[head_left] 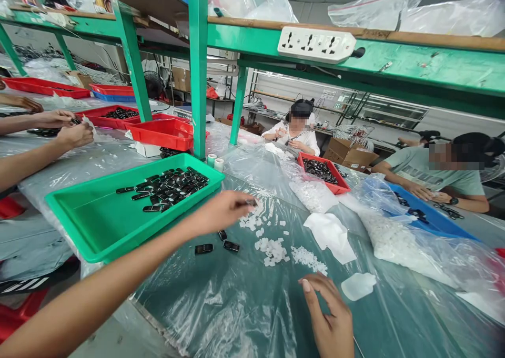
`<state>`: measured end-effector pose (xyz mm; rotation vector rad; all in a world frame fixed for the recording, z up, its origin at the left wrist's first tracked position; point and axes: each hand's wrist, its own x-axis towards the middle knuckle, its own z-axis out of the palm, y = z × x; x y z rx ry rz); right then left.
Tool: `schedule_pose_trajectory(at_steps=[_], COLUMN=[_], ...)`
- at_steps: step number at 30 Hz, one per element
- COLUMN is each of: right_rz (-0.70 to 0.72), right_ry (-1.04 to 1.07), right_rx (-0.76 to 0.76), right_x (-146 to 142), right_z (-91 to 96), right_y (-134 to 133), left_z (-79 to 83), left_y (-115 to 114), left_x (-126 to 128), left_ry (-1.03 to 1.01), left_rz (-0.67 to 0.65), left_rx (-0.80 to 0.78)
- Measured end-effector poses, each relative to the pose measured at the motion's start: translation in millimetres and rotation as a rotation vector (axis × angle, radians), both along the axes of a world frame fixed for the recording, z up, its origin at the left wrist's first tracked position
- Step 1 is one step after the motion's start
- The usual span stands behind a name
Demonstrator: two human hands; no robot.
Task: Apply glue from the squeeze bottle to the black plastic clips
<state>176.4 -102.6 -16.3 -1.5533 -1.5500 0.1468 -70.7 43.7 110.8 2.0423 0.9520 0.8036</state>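
My left hand (221,211) reaches over the plastic-covered table and pinches a small dark piece (250,202), partly hidden by the fingers. Beneath and beyond it lie small white translucent pieces (272,251), in loose piles. Close to my left forearm, three glossy black pieces (204,248) rest on the sheet. The green tray (106,232) on the left holds many similar black pieces (173,187). My right hand (330,313) is low at the right, its thumb and index fingertips together; whatever they hold is too small to make out. A second translucent pile (309,259) lies just above it.
A crumpled white sheet (330,236) and a flat translucent piece (358,286) lie right. Beyond are a bag of white pieces (406,247), a red tray (322,173) and a blue tray (430,213). A green post (198,74) rises behind the tray. Co-workers sit around.
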Motion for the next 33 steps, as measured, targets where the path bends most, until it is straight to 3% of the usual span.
schedule_pose_trajectory(at_steps=[2,4,6,8,10,12,15,22,28,33], right_rz=[0.016,0.032,0.045,0.054,0.058,0.060,0.067,0.081,0.103,0.098], right_ry=[-0.010,-0.029,-0.049,-0.061,-0.072,-0.086,-0.107,-0.135,-0.133,-0.103], right_rx=[-0.015,-0.012,0.003,0.014,0.004,-0.024,-0.063,-0.064,-0.065,-0.129], right_x=[-2.7,-5.7,-7.8,-8.6,-8.5,-8.2,-8.2,-8.3,-10.3,-11.9], right_z=[1.6,3.4,4.9,5.5,5.4,4.9,4.2,6.0,9.7,13.7], right_y=[0.4,0.2,-0.5,-1.0,-1.2,-1.2,-1.4,-2.7,-3.3,-4.8], left_z=[21.5,33.9,34.3,24.3,7.9,-10.4,-36.4,-79.9,-91.3,-82.2], left_y=[21.2,39.2,51.6,56.7,54.6,47.2,33.0,13.4,13.5,7.8], left_x=[-27.1,-52.5,-72.1,-82.9,-84.3,-78.2,-60.4,-14.9,0.8,18.9], left_ry=[0.221,0.468,0.540,0.587,0.664,0.735,0.775,0.786,0.555,0.275], left_rz=[0.207,0.469,0.592,0.675,0.641,0.455,0.302,0.392,0.327,0.114], left_rx=[0.263,0.424,0.455,0.468,0.438,0.226,0.092,0.075,0.035,-0.131])
